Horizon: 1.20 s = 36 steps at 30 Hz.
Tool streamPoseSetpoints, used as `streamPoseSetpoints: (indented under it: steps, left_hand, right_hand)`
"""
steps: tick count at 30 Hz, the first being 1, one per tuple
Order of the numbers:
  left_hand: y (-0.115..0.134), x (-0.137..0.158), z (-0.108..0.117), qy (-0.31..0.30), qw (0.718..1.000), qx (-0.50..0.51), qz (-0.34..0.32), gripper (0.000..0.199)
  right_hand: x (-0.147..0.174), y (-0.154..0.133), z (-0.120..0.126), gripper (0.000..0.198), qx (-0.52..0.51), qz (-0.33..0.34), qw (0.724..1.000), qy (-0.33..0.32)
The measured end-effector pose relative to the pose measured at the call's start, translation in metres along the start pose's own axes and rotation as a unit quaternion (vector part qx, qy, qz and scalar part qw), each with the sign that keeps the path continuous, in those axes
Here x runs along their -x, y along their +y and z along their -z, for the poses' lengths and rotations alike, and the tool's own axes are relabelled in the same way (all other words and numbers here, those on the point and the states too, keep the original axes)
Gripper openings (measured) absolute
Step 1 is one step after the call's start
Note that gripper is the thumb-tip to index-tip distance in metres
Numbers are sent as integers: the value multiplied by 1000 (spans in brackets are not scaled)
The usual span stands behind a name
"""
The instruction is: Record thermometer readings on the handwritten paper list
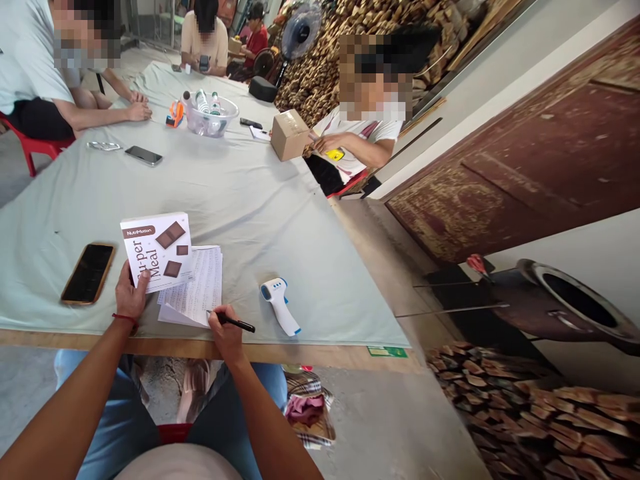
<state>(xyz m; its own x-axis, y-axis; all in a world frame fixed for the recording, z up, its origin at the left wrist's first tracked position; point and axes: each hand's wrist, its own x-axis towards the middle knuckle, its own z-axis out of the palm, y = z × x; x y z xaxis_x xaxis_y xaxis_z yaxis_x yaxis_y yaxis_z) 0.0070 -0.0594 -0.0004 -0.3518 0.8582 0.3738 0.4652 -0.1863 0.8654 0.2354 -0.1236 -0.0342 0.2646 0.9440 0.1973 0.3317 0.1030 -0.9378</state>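
Observation:
In my left hand (131,293) is a white box (157,250) printed with brown chocolate squares and "NutriMotion"; the thumb lies over its lower front. Part of a stack of written paper sheets (200,283) is hidden behind that box, and a lower corner of the sheets curls up. My right hand (227,333) grips a black pen (240,324) at the lower right edge of the sheets. A white and blue infrared thermometer (281,307) lies to the right of this hand. Left of the box rests a dark-screened phone (89,273) in an orange-brown case.
Farther up the cloth-covered table (225,193) are another phone (143,155), a clear basin (213,120) with bottles, an orange tape dispenser (175,114) and a cardboard box (290,135). Several people sit around it. Firewood (560,413) is piled at lower right.

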Motion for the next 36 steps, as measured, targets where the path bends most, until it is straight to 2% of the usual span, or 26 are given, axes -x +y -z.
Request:
streamPoseSetpoints:
  steps: [4, 7, 10, 14, 17, 21, 25, 27, 29, 32, 34, 36]
  left_hand:
    - [2, 0, 0, 1, 1000, -4, 6, 55]
    - [3, 0, 1, -2, 1000, -7, 8, 57]
    - [2, 0, 1, -1, 1000, -11, 10, 58]
    - [2, 0, 0, 0, 1000, -5, 7, 58]
    - [4, 0, 1, -2, 1000, -2, 2, 56]
    - [4, 0, 1, -4, 1000, -7, 5, 56]
    - [2, 1, 1, -5, 1000, -6, 10, 58]
    - [2, 1, 0, -6, 1000, 0, 8, 58]
    - [2, 1, 0, -4, 1000, 4, 8, 57]
    - [1, 0, 0, 2, 1000, 0, 10, 57]
    - [1, 0, 0, 3, 1000, -7, 10, 57]
    - [2, 0, 1, 3, 1000, -12, 8, 56]
  right_hand:
    - [1, -3, 5, 18, 11, 17, 999, 45]
    - [-6, -6, 16, 18, 52, 69, 994, 70]
    - [-22, -4, 29, 21, 140, 112, 982, 56]
    - [-45, 5, 37, 25, 300, 93, 949, 32]
    - [-54, 12, 32, 22, 370, 82, 925, 11]
    - [-54, 17, 26, 24, 380, 87, 921, 8]
    - [-52, 21, 43, 31, 341, 97, 934, 40]
    - [-53, 23, 63, 35, 363, 70, 926, 80]
    - [-56, 26, 85, 42, 415, 3, 904, 108]
    - [-62, 30, 113, 47, 465, -109, 875, 72]
    - [-66, 30, 123, 41, 452, -156, 878, 28]
    - [-68, 25, 125, 35, 395, -182, 900, 16]
